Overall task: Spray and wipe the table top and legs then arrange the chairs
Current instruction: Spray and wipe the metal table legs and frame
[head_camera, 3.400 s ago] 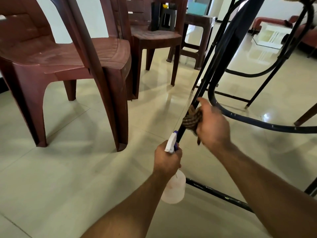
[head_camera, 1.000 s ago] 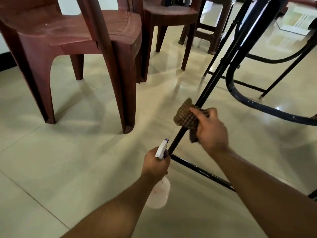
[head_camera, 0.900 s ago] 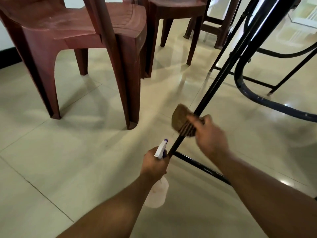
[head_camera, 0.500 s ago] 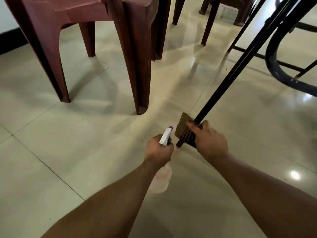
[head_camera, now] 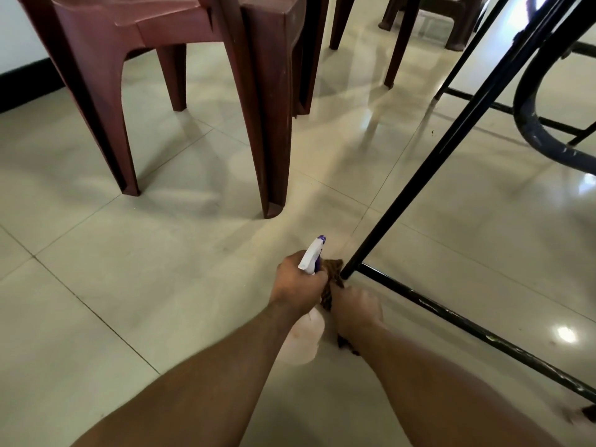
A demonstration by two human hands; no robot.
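head view: my right hand (head_camera: 354,312) clutches the cloth (head_camera: 333,268) at the foot of the leg (head_camera: 404,208), whose long axis slants up and far right from there. my left hand (head_camera: 298,280), just left of the cloth, holds the bottle (head_camera: 306,341). the right hand is nearer.

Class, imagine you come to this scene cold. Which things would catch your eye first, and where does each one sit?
The two hands meeting low in the middle draw the eye first: the left hand grips a spray bottle, while the right hand holds a brown cloth at the foot of a black table leg. Next come the maroon plastic chairs, standing at upper left on the glossy tiled floor.
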